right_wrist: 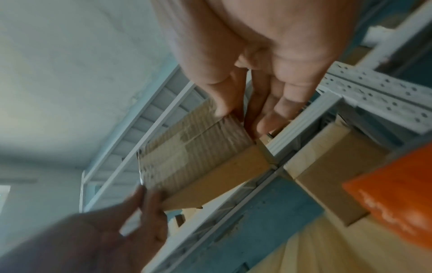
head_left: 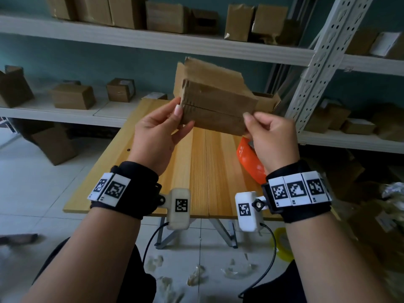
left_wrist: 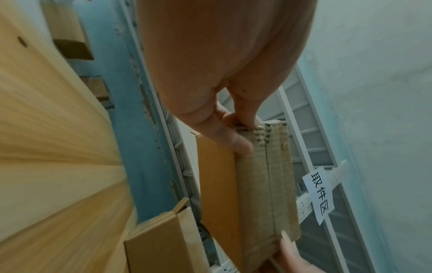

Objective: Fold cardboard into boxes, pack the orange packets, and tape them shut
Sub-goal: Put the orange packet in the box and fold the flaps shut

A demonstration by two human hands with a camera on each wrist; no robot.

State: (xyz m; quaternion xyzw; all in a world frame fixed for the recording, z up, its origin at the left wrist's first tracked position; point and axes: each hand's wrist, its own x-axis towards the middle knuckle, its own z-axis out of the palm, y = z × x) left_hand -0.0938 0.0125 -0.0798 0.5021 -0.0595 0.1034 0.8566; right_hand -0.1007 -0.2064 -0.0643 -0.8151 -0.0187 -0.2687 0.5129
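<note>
A half-formed cardboard box [head_left: 215, 106] is held up in the air over the far part of the wooden surface [head_left: 196, 171], its two bottom flaps folded shut and meeting along a seam that faces the camera; whether anything is inside cannot be seen. The left hand [head_left: 156, 136] pinches its left end, thumb on the flap face and fingers [left_wrist: 233, 140] curled behind, and the right hand [head_left: 273, 138] pinches the right end in the same way. An orange packet [head_left: 249, 158] lies on the surface below the right hand, partly hidden by the wrist. More cardboard boxes stand closed or gaping on the white shelves [head_left: 153, 42] behind. The left wrist view alone shows the corrugated edge of the flaps and a white paper label [left_wrist: 319, 195] with handwritten characters on the rack. The right wrist view shows the box's smooth side wall [right_wrist: 217, 177] beneath the flaps.
</note>
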